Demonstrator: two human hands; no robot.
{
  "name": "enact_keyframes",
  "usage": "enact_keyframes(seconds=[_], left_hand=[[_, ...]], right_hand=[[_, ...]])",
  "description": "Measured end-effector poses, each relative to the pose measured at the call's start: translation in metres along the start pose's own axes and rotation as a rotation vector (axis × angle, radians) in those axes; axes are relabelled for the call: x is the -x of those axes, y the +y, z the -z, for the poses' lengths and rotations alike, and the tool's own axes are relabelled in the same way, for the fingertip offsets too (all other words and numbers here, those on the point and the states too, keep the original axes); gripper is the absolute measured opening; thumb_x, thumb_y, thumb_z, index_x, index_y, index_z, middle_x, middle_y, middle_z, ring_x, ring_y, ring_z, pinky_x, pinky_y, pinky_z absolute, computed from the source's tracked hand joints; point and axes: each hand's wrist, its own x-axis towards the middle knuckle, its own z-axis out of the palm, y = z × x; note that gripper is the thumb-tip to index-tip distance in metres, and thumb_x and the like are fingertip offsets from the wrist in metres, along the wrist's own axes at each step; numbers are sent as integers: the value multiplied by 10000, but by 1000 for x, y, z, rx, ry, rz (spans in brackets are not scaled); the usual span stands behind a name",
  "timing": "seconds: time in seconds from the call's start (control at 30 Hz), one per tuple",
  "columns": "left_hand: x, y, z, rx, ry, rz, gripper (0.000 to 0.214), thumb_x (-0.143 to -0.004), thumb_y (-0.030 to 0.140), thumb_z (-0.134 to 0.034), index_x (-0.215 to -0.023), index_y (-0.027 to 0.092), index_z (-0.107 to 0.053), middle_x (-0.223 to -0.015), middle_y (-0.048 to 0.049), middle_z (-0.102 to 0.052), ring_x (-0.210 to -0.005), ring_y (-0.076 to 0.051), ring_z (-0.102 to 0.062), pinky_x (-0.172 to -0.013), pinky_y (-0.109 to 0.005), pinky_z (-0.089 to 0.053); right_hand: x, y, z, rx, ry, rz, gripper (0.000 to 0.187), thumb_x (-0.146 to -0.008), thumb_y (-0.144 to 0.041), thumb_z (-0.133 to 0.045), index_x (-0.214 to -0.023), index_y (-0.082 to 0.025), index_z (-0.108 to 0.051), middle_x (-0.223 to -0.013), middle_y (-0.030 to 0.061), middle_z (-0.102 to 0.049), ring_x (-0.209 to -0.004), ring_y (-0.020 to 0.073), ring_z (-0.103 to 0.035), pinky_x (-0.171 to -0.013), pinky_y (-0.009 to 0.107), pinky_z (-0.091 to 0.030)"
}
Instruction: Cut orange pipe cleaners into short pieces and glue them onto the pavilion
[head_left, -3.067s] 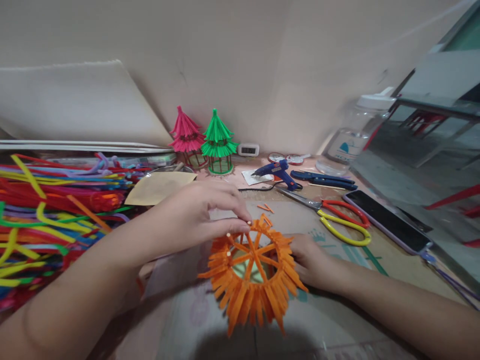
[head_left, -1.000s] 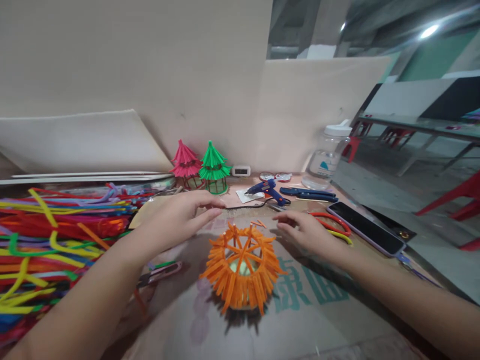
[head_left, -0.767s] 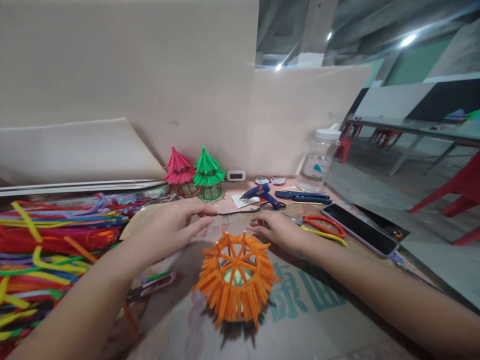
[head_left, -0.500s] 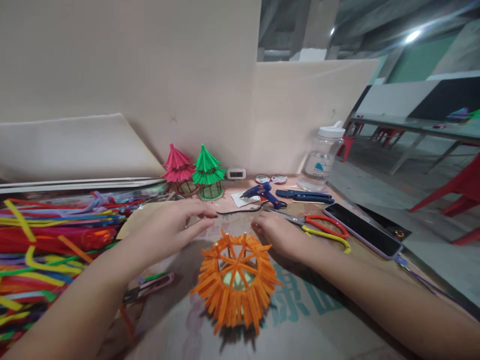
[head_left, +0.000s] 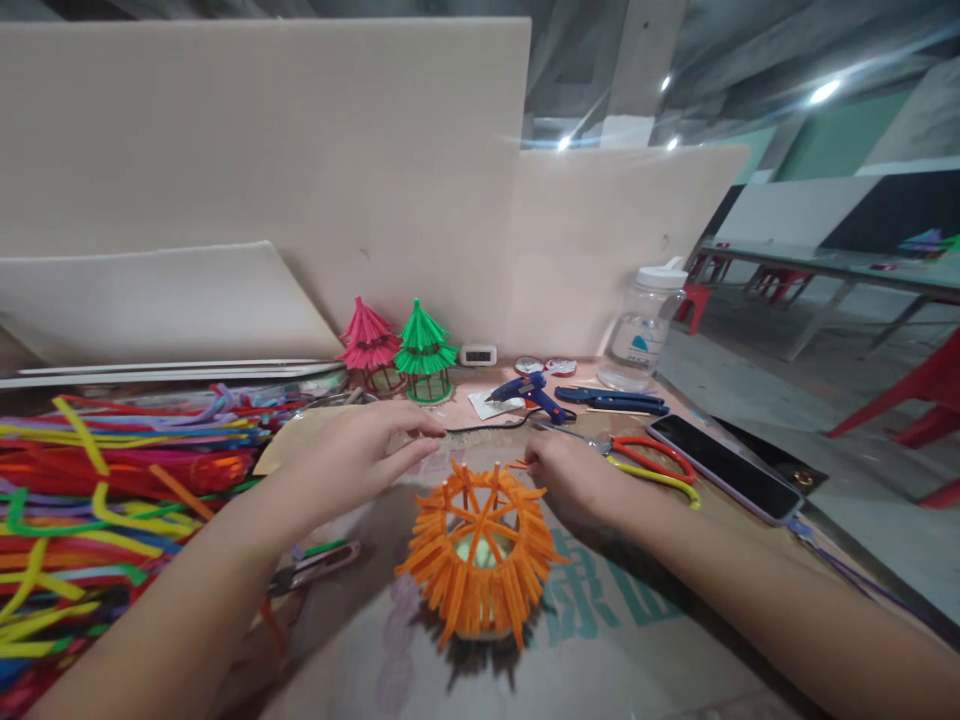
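An orange pavilion-like craft model point(head_left: 480, 590), its roof fringed with fuzzy pipe-cleaner strips and spoked across an open top, stands on the table between my hands. My left hand point(head_left: 367, 450) is above the table to its upper left, thumb and fingers apart, holding nothing. To the model's upper right, my right hand point(head_left: 566, 470) is closed in a pinch. A short orange pipe-cleaner piece point(head_left: 517, 463) sticks out at its fingertips. Neither hand appears to touch the model.
Many coloured pipe cleaners point(head_left: 97, 500) lie at left, near a utility knife point(head_left: 322, 568). Behind are pink point(head_left: 367, 340) and green point(head_left: 424, 345) models, a glue gun point(head_left: 529, 392) and a small clock point(head_left: 478, 355). At right are scissors point(head_left: 652, 460), pliers point(head_left: 611, 400), a phone point(head_left: 724, 467) and a bottle point(head_left: 643, 330).
The camera view has shifted slightly, so the scene sits a little further right and the panel's top edge shows. Both hands keep nearly the same pose around the orange model.
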Motion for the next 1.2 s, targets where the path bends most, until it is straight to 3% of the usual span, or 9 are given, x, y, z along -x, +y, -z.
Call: enact_keyframes(seconds=[0.17, 0.3, 0.47, 0.63, 0.8, 0.93, 1.03, 1.1, 1.2], left_hand=[[0, 7, 3, 52, 52, -11, 346, -987, 488, -529, -1143, 259, -736, -1169, -40, -752, -1068, -239, -686, -933, -354, -512], [3, 23, 10, 110, 153, -28, 313, -995, 438, -537, -1149, 252, -737, -1136, -38, -757, -1046, -226, -684, -916, -350, -522], [9, 53, 14, 231, 301, -99, 239, -982, 350, -584, -1092, 237, -764, -1054, -31, -785, -964, -194, -714, -858, -306, -560], [13, 74, 15, 419, 382, -88, 138, -911, 317, -701, -1011, 288, -792, -1046, -10, -798, -999, -214, -732, -904, -341, -594], [16, 78, 19, 674, 381, 12, 71, -873, 316, -744, -899, 264, -784, -946, -6, -799, -910, -204, -748, -824, -313, -622], [18, 76, 24, 725, 446, 121, 149, -881, 397, -733, -875, 249, -749, -931, -21, -796, -877, -211, -747, -776, -318, -626], [18, 73, 28, 791, 492, 205, 170, -884, 433, -718, -884, 263, -711, -876, -15, -789, -811, -209, -746, -636, -293, -617], [17, 71, 28, 811, 502, 219, 165, -884, 426, -713, -889, 262, -697, -848, -7, -779, -774, -200, -741, -589, -279, -603], [14, 66, 25, 793, 492, 219, 184, -869, 434, -731, -903, 257, -694, -809, 7, -763, -733, -176, -722, -578, -256, -581]], right_hand=[[0, -4, 10, 7, -44, -1, 156, -878, -82, -532, -859, -126, -681, -915, 144, -729, -841, 219, -649, -736, 304, -411], [-3, -6, 30, -224, 68, -83, 63, -883, -141, -566, -891, -166, -623, -815, 70, -712, -730, 178, -640, -676, 282, -450], [18, -47, 72, -782, 246, 158, 91, -947, -269, -568, -1005, -203, -592, -856, 32, -726, -695, 141, -672, -630, 257, -533], [36, -90, 90, -697, 324, 346, 65, -956, -253, -623, -994, -230, -671, -890, 17, -724, -786, 129, -687, -693, 230, -547], [30, -101, 91, -734, 351, 399, 58, -946, -290, -655, -944, -232, -663, -847, 7, -700, -748, 128, -665, -659, 224, -535], [17, -78, 109, -697, 456, 282, 200, -961, -409, -607, -906, -219, -639, -764, 20, -689, -666, 150, -646, -606, 257, -508], [-4, -30, 116, -367, 472, 53, 225, -954, -375, -584, -818, -206, -643, -731, 35, -692, -678, 169, -634, -639, 283, -474], [-21, 7, 107, -168, 361, -95, 234, -947, -367, -575, -828, -190, -671, -741, 51, -712, -683, 189, -635, -647, 302, -461], [-43, 52, 73, -150, 281, -179, 301, -922, -365, -630, -1093, -127, -698, -1043, 141, -756, -903, 240, -692, -791, 337, -507]])
